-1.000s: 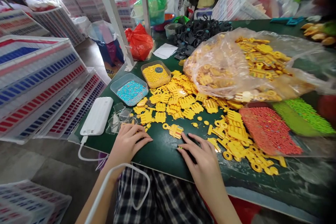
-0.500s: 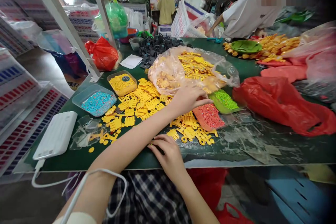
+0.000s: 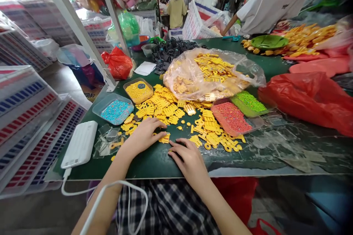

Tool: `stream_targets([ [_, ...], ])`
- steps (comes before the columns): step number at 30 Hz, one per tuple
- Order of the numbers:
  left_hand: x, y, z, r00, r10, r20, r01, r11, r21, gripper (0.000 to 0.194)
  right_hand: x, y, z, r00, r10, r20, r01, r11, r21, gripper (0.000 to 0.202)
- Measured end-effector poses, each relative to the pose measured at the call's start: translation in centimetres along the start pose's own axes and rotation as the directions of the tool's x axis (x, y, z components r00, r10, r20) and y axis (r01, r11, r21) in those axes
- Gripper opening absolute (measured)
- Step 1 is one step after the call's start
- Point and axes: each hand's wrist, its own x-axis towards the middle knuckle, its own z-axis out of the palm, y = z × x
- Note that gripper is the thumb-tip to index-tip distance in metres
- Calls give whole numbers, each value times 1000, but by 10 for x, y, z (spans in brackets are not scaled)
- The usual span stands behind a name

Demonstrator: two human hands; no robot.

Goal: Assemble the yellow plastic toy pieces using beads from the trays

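Observation:
My left hand (image 3: 147, 134) is low over the table, its thumb at the upper edge of a small flat yellow plastic piece (image 3: 164, 138) with reddish marks. Its thumb and fingers are apart, and I see nothing between them. Just right of that piece, my right hand (image 3: 189, 156) is curled near the tabletop, fingertips drawn together; a tiny yellowish spot shows there, too small to name. Loose yellow plastic parts (image 3: 211, 126) spread beyond both hands. Trays of red beads (image 3: 231, 117), green beads (image 3: 250, 101), blue beads (image 3: 117, 112) and yellow beads (image 3: 139, 91) stand around them.
A clear plastic bag (image 3: 179, 68) of yellow parts lies behind the pile, with black parts (image 3: 173, 51) beyond. A white power bank (image 3: 79, 143) with a cable (image 3: 118, 183) sits at left. Red plastic bags (image 3: 311, 99) lie right. A co-worker (image 3: 264, 11) stands across the table.
My left hand has come back from the red bead tray to the near table, beside my right hand. The yellow piece with reddish marks now shows between them. The view has shifted left.

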Motion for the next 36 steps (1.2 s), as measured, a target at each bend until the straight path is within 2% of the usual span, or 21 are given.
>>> stream_targets([
  [3, -12, -9, 12, 998, -23, -50, 25, 999, 41, 25, 0, -1, 1, 1000, -9, 0, 9, 999, -52, 10],
  [7, -15, -11, 22, 990, -55, -132, 66, 995, 75, 23, 3, -1, 1, 1000, -24, 19, 25, 996, -87, 11],
  [16, -18, -11, 27, 992, -64, -109, 64, 998, -7, 25, 22, -3, 14, 995, -25, -92, 13, 991, -135, 16],
  [24, -18, -11, 28, 993, -58, -99, 56, 998, -26, 24, 23, 7, 18, 998, -10, -61, -1, 984, -176, 15],
  [36, -17, -11, 27, 993, -33, -109, 31, 999, -19, 26, 22, 7, 18, 997, 25, -77, -40, 979, -198, 18],
])
